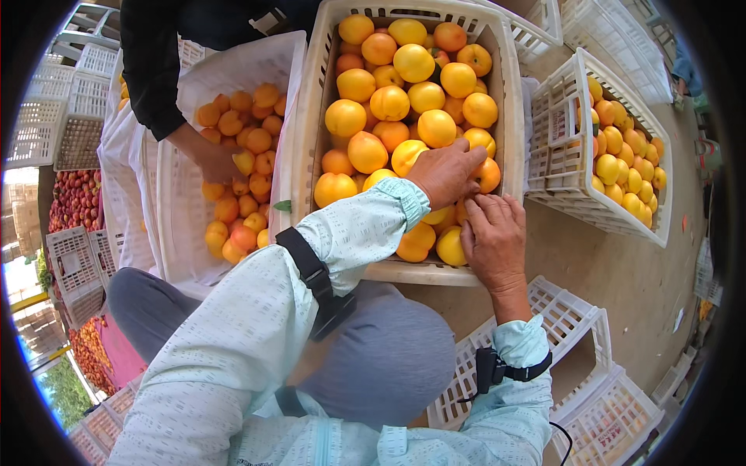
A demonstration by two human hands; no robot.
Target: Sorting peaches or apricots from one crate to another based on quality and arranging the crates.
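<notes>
Before me stands a white plastic crate [508, 70] lined with cardboard and heaped with yellow-orange stone fruit [389, 103]. My left hand [444, 173] reaches across the heap to its right side. Its curled fingers touch an orange-tinged fruit [488, 176] by the crate wall; whether they grip it is unclear. Just nearer to me, my right hand [499, 242] bends over the front right corner of the crate, its fingertips close to those of my left. Whatever lies beneath the right palm and fingers is hidden.
On the left, another person's hand [224, 163] reaches into a white-lined crate [192, 96] of similar fruit. A tilted crate [559, 145] of fruit stands to the right. White plastic crates [609, 408] lie at lower right. Red fruit [76, 201] is piled far left.
</notes>
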